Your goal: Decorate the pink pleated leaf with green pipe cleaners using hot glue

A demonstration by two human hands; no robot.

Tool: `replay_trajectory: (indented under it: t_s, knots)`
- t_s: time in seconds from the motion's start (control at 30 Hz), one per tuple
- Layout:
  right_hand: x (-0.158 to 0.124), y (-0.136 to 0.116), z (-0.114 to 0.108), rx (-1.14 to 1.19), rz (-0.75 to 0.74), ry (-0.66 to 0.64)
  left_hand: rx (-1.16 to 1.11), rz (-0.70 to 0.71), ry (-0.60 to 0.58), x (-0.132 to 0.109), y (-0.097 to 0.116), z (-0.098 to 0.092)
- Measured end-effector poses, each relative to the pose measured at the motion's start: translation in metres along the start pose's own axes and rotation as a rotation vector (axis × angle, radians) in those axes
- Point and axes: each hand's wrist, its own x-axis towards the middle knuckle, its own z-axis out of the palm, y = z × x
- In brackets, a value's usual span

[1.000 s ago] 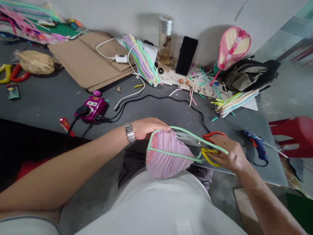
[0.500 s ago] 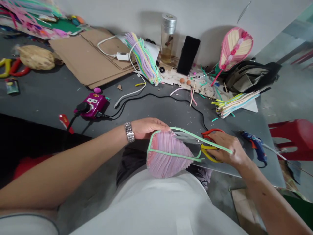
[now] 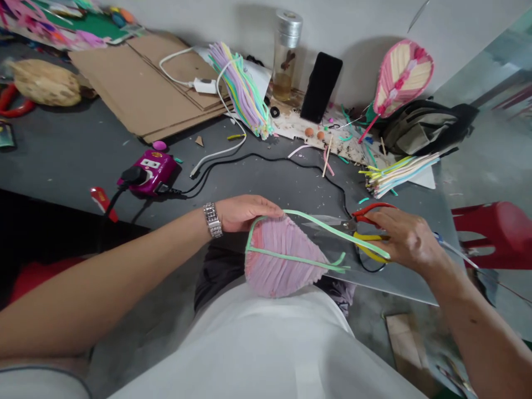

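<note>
Pink pleated fan [image 3: 282,260], held just off the desk [image 3: 257,177] edge, is gripped by the left hand [image 3: 247,213], the right hand [image 3: 409,238] clenching its green pipe-cleaner rim [image 3: 332,233] beside red-and-yellow scissors [image 3: 369,208]; a glass bottle [image 3: 285,61] holds amber liquid.

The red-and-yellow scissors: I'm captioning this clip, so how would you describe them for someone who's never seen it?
Find the grey work board, then the person's right hand near its front edge. The scissors sit in that hand, steel blades pointing toward the pink pipe-cleaner leaf. Their red and yellow handles stand out from the pastel leaf.
</note>
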Motion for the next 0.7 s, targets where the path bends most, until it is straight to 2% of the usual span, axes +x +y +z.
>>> replay_trajectory:
  t_s: [0.1, 0.33, 0.53, 0.7]
  knots:
    - [-0.002, 0.001, 0.002, 0.012, -0.045, 0.016, 0.0, 0.001, 0.0, 0.002, -0.001, 0.0]
    - [0.006, -0.013, 0.027, 0.078, -0.109, 0.048, 0.004, -0.01, -0.029, 0.007, -0.003, 0.009]
    - [0.003, -0.013, 0.034, -0.002, -0.161, 0.062, 0.018, -0.02, -0.017, 0.006, -0.004, 0.006]
    - [0.002, -0.015, 0.037, -0.051, -0.138, 0.075, 0.027, -0.024, -0.025, 0.009, -0.005, 0.006]
